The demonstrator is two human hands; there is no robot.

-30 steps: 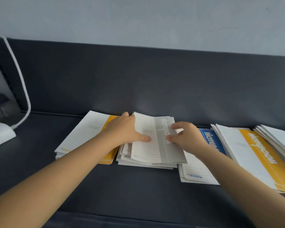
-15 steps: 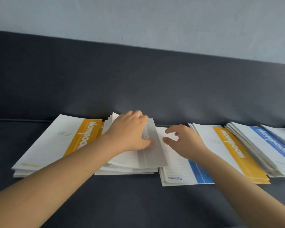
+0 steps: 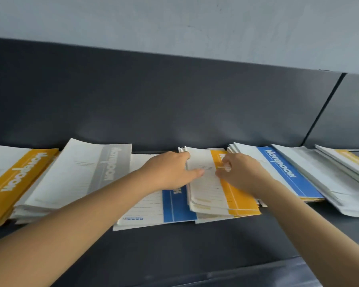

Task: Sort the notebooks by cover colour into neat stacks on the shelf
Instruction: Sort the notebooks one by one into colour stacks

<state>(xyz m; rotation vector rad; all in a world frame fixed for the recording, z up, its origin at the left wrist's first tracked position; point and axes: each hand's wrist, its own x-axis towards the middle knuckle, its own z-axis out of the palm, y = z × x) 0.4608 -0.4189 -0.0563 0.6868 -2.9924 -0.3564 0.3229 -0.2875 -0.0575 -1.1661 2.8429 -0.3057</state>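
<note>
Both hands have left the grey stack (image 3: 85,172) for the yellow one (image 3: 222,195) at 3 o'clock, left hand (image 3: 170,172) flat, right hand (image 3: 238,175) pinching its cover.

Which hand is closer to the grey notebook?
Left. The left hand is just right of the grey notebook; the right hand is farther right, on the yellow notebook.
</note>
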